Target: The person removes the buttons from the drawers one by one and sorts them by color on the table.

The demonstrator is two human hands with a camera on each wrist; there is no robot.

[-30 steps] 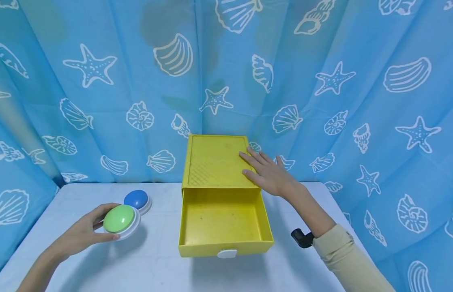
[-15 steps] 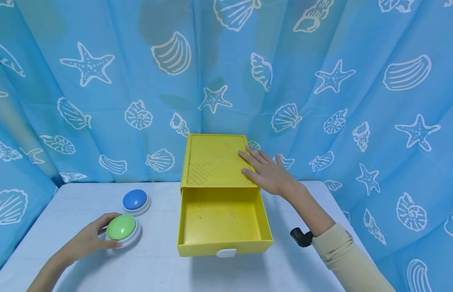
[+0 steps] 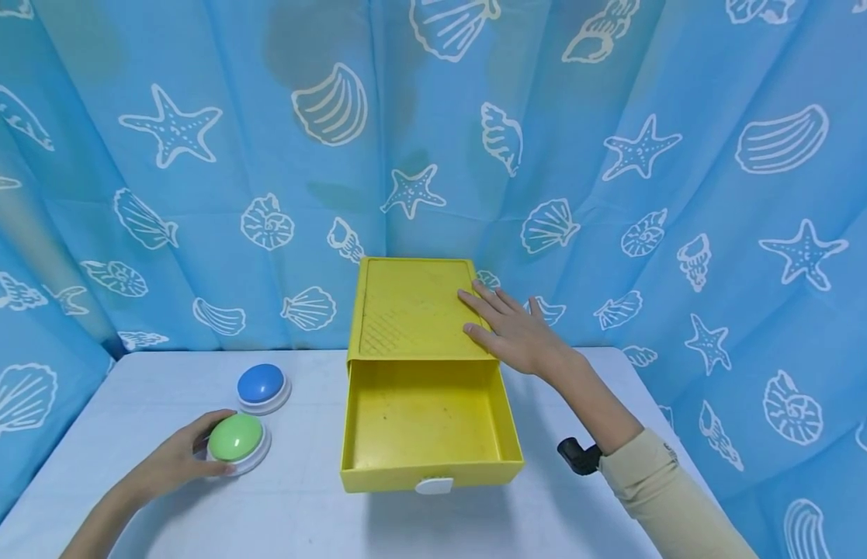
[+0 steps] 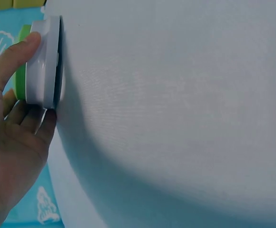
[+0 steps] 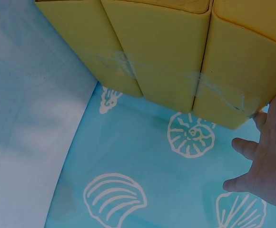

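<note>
My left hand [image 3: 169,460] grips a green dome push button [image 3: 235,438] with a white round base, at the left of the table. In the left wrist view the thumb lies on one side of this button [image 4: 43,66] and the fingers on the other. Its base is at the table surface, with a dark line under it. Just behind stands a blue dome push button [image 3: 260,383], untouched. My right hand [image 3: 513,330] rests with spread, straight fingers on the top right edge of a yellow drawer box [image 3: 414,303]. Its drawer [image 3: 387,477] is pulled out, showing a bare floor.
A white cloth covers the table [image 3: 300,512]. Close behind the yellow box hangs a blue shell-patterned curtain [image 3: 433,140], which also closes in both sides. The drawer's white handle [image 3: 434,486] faces the front. Clear tape [image 5: 195,78] runs across the box's side.
My left hand has lowered the green button to the table and shifted it slightly right and nearer. The blue button, the yellow box and my right hand have stayed put.
</note>
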